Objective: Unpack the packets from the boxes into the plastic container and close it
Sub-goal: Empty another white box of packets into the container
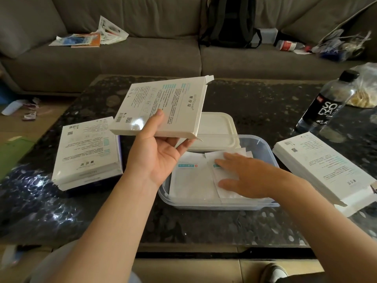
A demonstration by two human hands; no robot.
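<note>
My left hand (157, 158) grips a flat white box (161, 107) by its near edge, thumb on the printed face and fingers curled underneath. I hold it tilted in the air above the worktop (255, 99), with its torn-open end pointing away from me. My right hand (240, 176) lies flat with fingers straight, pressing on the white packets (191, 180) inside the clear plastic container (204, 205) in front of me. The container is open, and its white lid (216, 127) rests against its far rim. A stack of boxes (87, 152) sits to the left. Another opened box (322, 166) lies to the right, near a dark soda bottle (326, 103).
</note>
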